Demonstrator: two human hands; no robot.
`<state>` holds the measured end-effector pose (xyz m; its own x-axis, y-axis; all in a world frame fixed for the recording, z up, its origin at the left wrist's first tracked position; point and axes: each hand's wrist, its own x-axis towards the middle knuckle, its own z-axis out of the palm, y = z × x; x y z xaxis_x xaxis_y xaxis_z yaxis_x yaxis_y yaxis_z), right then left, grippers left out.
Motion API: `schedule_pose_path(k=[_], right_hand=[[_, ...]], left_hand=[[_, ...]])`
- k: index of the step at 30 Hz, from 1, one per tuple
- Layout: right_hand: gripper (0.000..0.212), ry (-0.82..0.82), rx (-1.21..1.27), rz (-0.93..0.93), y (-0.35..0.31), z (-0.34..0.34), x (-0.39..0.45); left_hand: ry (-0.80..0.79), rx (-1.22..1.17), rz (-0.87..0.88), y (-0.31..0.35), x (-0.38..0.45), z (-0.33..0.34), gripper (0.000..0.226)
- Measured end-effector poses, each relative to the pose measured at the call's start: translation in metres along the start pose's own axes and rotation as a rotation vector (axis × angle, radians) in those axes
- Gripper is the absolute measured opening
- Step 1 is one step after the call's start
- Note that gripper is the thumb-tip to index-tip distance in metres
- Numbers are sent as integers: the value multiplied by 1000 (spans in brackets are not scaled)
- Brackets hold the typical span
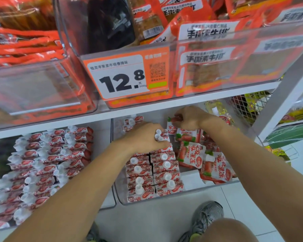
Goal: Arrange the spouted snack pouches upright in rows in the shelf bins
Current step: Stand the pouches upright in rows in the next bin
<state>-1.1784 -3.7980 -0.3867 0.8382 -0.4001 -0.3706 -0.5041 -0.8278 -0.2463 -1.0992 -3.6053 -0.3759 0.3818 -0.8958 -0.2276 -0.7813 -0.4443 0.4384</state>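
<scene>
Red-and-white spouted pouches (154, 173) with white caps stand upright in two rows in the clear middle bin (208, 186) on the lower shelf. My left hand (143, 137) is closed over a pair of upright pouches (162, 136) at the back of those rows. My right hand (189, 117) pinches the top of one pouch (171, 128) deeper in the same bin. Several loose pouches (212, 163) lie flat on the bin's right side.
A left bin (105, 205) holds several tidy rows of the same pouches (45, 161). Directly above, the upper shelf (147, 107) carries clear bins of orange snack packs and a 12.8 price tag (126, 75). My shoe (206, 215) is on the tiled floor below.
</scene>
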Motion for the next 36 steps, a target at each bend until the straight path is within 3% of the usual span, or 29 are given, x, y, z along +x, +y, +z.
schedule_pose_path(k=[2, 4, 11, 12, 14, 17, 20, 22, 25, 27, 30, 33, 36], right_hand=[[64, -53, 30, 22, -3, 1, 3], [68, -59, 71, 21, -5, -1, 2], [9, 122, 147, -120, 5, -14, -14], [9, 157, 166, -127, 4, -16, -17], [25, 272, 352, -155, 1, -18, -22], [9, 313, 660, -121, -8, -11, -30], [21, 314, 943, -127, -18, 6, -25], [22, 285, 1035, -164, -22, 16, -21], [28, 120, 833, -238, -21, 29, -11], [32, 26, 607, -288, -19, 25, -5], [47, 63, 218, -220, -7, 10, -1], [59, 93, -47, -102, 8, 0, -7], [69, -20, -74, -64, 16, -3, -13]], left_hand=[[36, -7, 3, 0, -2, 3, 49], [59, -10, 11, 0, -3, 4, 44], [69, -51, 37, 0, -4, 4, 39], [68, -44, 32, 0, -3, 5, 38], [70, -36, 17, -2, -3, 6, 41], [118, -116, -29, -1, -5, 6, 49], [303, -202, -108, 1, -10, -1, 56], [410, -179, -135, 1, -10, -7, 48], [359, -85, -139, -2, -5, -15, 38], [248, -121, -119, -7, 1, -18, 45], [124, -168, -91, -15, 10, -18, 35], [100, -184, -73, -20, 13, -16, 31], [97, -193, -75, -22, 14, -14, 31]])
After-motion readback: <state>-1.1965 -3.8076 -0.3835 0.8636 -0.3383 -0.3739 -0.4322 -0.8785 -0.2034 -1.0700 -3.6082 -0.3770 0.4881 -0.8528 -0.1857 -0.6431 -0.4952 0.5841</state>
